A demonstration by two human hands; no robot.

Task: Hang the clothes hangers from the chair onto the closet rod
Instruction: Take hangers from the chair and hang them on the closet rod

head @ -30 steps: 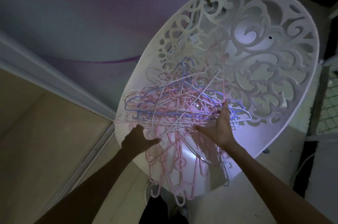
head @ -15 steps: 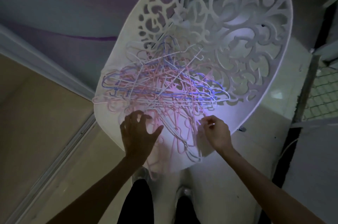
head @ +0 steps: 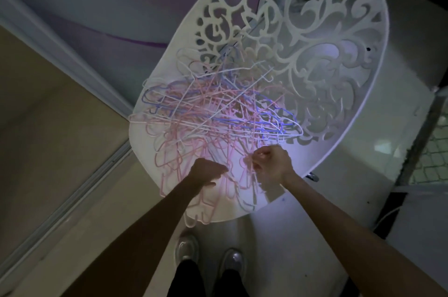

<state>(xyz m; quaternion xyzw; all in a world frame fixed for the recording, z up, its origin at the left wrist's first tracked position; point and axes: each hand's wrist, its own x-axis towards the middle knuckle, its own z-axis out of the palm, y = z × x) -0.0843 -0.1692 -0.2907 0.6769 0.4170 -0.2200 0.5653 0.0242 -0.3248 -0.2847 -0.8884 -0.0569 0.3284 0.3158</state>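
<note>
A tangled heap of thin pink, blue and white plastic hangers [head: 213,117] lies on the white scroll-cut plastic chair [head: 339,93]. The right hand [head: 269,163] pinches pink strands at the near edge; the left hand [head: 206,172] curls over neighbouring ones. Light, springy and interlocked, they likely lift best by 1 hook.

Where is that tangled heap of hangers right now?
The tangled pile of pink, blue and white plastic hangers lies on the seat of the white cut-out-pattern chair, mid-frame in the head view, just beyond both hands.
</note>
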